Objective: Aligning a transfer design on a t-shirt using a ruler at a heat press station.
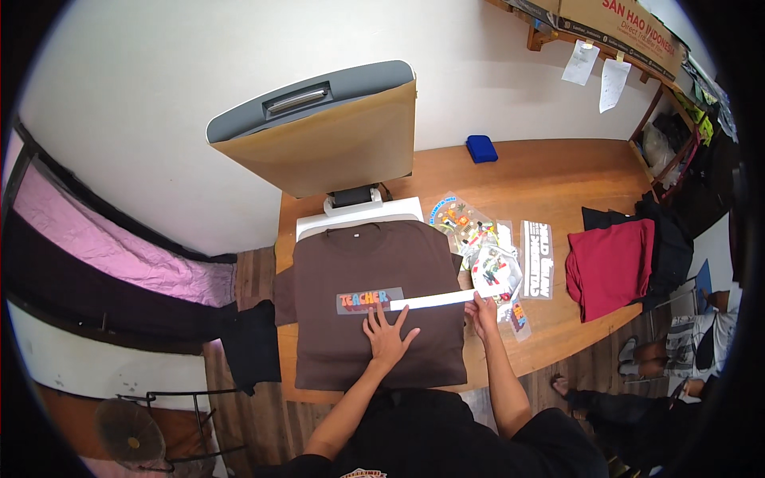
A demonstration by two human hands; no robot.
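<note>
A dark brown T-shirt point(335, 350) lies spread on the platen point(394, 211) of a raised heat press. On its chest rests a clear transfer film point(362, 301) with colourful lettering. A long white strip point(434, 300), ruler-like with no markings I can make out, runs from the film's right side past the shirt's right edge. My left hand point(388, 338) lies on the shirt, fingers spread, fingertips at the film's lower edge and the strip's left end. My right hand point(482, 315) pinches the strip's other end, off the shirt's right side.
The press's upper plate point(319, 131) tilts up behind the shirt. Several printed films point(470, 227) and a round white item point(496, 271) lie to the right, with a white-lettered sheet point(537, 259). Folded red point(610, 267) and black shirts are farther right. A blue case point(481, 149) sits behind.
</note>
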